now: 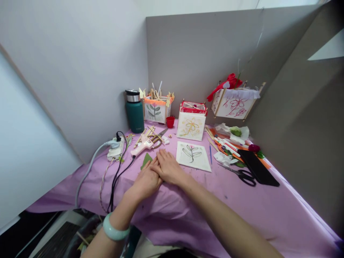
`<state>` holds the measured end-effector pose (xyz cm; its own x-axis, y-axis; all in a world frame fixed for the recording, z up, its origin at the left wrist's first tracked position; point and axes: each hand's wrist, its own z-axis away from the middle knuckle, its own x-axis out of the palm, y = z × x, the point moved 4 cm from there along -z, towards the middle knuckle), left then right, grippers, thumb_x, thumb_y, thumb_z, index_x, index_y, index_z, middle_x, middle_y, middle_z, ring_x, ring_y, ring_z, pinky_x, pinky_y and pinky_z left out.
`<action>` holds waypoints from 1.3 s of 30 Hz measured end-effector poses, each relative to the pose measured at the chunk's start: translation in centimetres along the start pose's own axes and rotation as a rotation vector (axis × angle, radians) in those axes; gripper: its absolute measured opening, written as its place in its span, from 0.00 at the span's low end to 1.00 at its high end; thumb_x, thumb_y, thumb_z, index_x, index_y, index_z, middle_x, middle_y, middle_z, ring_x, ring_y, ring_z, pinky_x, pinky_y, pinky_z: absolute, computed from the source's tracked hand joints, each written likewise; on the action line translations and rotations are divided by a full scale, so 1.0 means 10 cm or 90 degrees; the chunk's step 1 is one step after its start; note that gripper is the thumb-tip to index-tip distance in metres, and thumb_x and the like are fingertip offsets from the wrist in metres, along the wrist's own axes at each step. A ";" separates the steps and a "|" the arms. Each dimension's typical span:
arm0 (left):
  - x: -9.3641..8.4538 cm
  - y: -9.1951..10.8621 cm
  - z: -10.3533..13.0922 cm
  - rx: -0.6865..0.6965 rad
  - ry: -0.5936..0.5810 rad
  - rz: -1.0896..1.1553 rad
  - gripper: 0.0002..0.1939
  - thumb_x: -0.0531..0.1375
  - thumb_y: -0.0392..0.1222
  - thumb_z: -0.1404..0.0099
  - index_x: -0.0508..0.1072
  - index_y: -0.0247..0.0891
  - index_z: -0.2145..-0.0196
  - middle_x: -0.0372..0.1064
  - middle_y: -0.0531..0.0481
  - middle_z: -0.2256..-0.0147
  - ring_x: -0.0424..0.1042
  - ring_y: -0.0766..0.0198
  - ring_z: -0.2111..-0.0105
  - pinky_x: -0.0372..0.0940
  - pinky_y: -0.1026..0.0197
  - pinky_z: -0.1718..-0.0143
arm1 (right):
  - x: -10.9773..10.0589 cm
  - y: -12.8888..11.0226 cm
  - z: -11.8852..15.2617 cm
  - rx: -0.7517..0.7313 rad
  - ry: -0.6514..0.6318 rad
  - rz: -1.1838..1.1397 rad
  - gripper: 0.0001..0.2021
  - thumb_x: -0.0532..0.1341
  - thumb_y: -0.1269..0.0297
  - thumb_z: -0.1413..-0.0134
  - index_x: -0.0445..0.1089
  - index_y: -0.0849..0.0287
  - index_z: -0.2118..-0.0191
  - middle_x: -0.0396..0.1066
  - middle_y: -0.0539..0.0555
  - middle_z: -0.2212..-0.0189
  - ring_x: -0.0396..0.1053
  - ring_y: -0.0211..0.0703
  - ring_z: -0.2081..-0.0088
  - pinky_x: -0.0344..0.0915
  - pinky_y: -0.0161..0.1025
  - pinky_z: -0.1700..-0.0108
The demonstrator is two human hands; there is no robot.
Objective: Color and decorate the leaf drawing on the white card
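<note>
Near the front of the purple-covered table, my right hand (170, 168) lies flat, partly over the fingers of my left hand (147, 181). Both hands have their fingers stretched out and pressed down; whatever may lie under them is hidden. A green leaf (146, 161) shows just beyond the left hand. Right of my hands lies a white square panel (193, 156) with a plant drawn on it, and a thin blue brush or pen (210, 154) beside it. A pale pink hot glue gun (143, 146) rests beyond the leaf, next to scissors (156, 141).
A teal bottle (134, 116), a power strip (116, 148) with cords, and a red cup (170, 122) stand at left and back. Decorated lanterns (191, 126) stand behind; another (235, 104) hangs. Black scissors (243, 175) and a black phone-like slab (258, 168) lie right.
</note>
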<state>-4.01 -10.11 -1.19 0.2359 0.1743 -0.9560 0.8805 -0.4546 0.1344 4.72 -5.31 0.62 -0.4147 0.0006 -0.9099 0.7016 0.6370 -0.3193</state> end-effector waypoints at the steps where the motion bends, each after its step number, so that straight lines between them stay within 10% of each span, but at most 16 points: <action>1: 0.00 0.00 0.00 0.005 0.001 0.002 0.31 0.49 0.46 0.35 0.49 0.33 0.37 0.45 0.39 0.37 0.42 0.54 0.37 0.45 0.47 0.39 | 0.09 -0.01 0.05 -0.002 -0.046 -0.022 0.37 0.39 0.43 0.40 0.50 0.71 0.38 0.46 0.68 0.37 0.42 0.53 0.36 0.40 0.49 0.39; 14: -0.27 0.00 0.08 0.080 -0.080 0.121 0.23 0.54 0.40 0.40 0.65 0.36 0.46 0.52 0.40 0.39 0.49 0.57 0.39 0.48 0.51 0.40 | 0.15 0.13 -0.03 0.011 -0.034 0.043 0.37 0.35 0.42 0.40 0.55 0.68 0.41 0.51 0.66 0.39 0.45 0.51 0.37 0.40 0.50 0.39; 29: -0.22 -0.21 0.49 -0.071 0.050 0.035 0.20 0.47 0.40 0.34 0.66 0.36 0.47 0.63 0.41 0.45 0.60 0.57 0.43 0.50 0.44 0.42 | -0.07 -0.12 -0.03 -0.090 0.041 0.077 0.34 0.43 0.45 0.40 0.47 0.65 0.36 0.40 0.63 0.35 0.36 0.51 0.35 0.33 0.52 0.37; 39: -0.48 -0.34 0.71 -0.239 0.286 0.171 0.15 0.50 0.36 0.39 0.71 0.35 0.58 0.73 0.45 0.57 0.71 0.60 0.57 0.65 0.58 0.54 | 0.03 -0.15 0.02 -0.112 -0.127 0.028 0.37 0.40 0.40 0.43 0.47 0.60 0.36 0.38 0.63 0.35 0.35 0.55 0.35 0.34 0.56 0.38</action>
<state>-11.06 -15.60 1.11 0.5454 0.4830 -0.6850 0.8317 -0.2108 0.5136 3.65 -6.36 0.76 -0.2510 -0.1091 -0.9618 0.5974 0.7644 -0.2426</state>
